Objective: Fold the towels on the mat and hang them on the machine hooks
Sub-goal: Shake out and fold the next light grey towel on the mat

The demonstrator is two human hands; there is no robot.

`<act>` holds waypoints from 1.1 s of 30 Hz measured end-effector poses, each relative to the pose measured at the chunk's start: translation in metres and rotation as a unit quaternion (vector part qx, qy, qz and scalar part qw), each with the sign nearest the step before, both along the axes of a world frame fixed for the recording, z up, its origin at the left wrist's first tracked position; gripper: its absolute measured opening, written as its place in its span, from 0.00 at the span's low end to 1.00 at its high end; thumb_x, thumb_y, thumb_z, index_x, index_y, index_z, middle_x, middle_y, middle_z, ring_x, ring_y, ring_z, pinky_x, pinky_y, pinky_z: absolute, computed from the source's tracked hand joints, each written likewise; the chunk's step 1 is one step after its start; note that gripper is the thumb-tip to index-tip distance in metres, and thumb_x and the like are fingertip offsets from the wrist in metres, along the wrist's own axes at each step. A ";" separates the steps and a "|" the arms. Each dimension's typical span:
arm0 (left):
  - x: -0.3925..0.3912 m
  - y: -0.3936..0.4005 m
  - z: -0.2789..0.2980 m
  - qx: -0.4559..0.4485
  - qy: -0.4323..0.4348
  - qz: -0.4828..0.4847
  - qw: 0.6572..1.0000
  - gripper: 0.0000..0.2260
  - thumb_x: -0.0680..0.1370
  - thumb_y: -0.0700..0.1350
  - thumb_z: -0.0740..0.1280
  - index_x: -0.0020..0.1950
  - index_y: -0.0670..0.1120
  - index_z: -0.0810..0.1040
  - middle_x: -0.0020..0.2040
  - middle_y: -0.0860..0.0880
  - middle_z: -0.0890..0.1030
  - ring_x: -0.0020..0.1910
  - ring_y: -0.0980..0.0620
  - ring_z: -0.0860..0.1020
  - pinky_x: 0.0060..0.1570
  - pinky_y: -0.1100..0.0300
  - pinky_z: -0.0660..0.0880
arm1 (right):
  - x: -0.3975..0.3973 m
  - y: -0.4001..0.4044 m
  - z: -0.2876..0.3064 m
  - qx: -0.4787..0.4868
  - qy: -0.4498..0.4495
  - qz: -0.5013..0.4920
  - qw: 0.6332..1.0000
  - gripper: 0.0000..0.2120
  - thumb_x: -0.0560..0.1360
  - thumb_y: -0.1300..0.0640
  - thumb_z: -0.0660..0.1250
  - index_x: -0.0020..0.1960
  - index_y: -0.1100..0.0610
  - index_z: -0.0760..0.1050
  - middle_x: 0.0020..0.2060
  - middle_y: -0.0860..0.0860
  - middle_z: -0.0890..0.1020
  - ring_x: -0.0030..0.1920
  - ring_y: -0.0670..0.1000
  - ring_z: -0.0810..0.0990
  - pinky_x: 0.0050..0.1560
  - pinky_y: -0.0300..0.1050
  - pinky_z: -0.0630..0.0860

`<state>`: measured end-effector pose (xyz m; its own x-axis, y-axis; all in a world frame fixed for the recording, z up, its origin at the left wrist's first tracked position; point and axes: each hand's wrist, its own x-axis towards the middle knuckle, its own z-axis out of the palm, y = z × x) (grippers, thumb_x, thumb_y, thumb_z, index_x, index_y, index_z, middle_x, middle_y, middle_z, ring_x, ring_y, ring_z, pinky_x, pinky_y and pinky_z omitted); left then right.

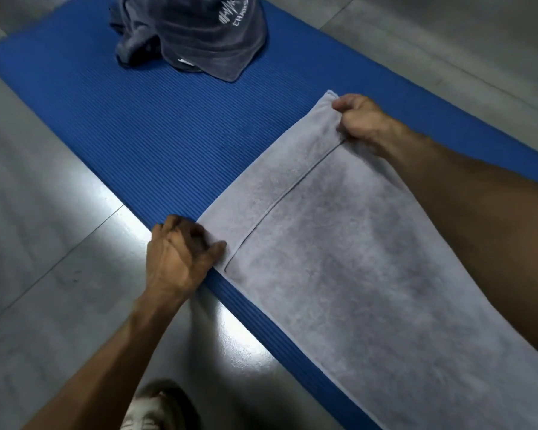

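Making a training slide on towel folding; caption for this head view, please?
Both hands, left hand and right hand, pinch the light grey towel corners on the blue mat.

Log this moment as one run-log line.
stage: folding | left hand: pinches near corner of light grey towel | right hand: grips far corner | dark towel: heaped on blue mat, unfolded

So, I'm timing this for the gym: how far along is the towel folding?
Early. In hand: left hand and right hand pinch the far corners of the light grey towel, spread on the blue mat. Left: the dark towel lies crumpled. No hooks in view.
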<state>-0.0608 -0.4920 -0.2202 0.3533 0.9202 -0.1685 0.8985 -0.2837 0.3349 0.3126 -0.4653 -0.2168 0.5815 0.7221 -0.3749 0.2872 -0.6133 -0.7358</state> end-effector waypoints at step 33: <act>0.148 -0.362 -0.028 0.034 -0.026 -0.702 0.711 0.20 0.60 0.46 0.69 0.52 0.48 0.84 0.63 0.44 0.76 0.61 0.41 0.70 0.61 0.44 0.69 | -0.187 -0.631 -0.003 -0.162 -0.274 -0.192 0.928 0.23 0.77 0.51 0.58 0.72 0.52 0.71 0.72 0.54 0.70 0.70 0.57 0.70 0.68 0.52 0.67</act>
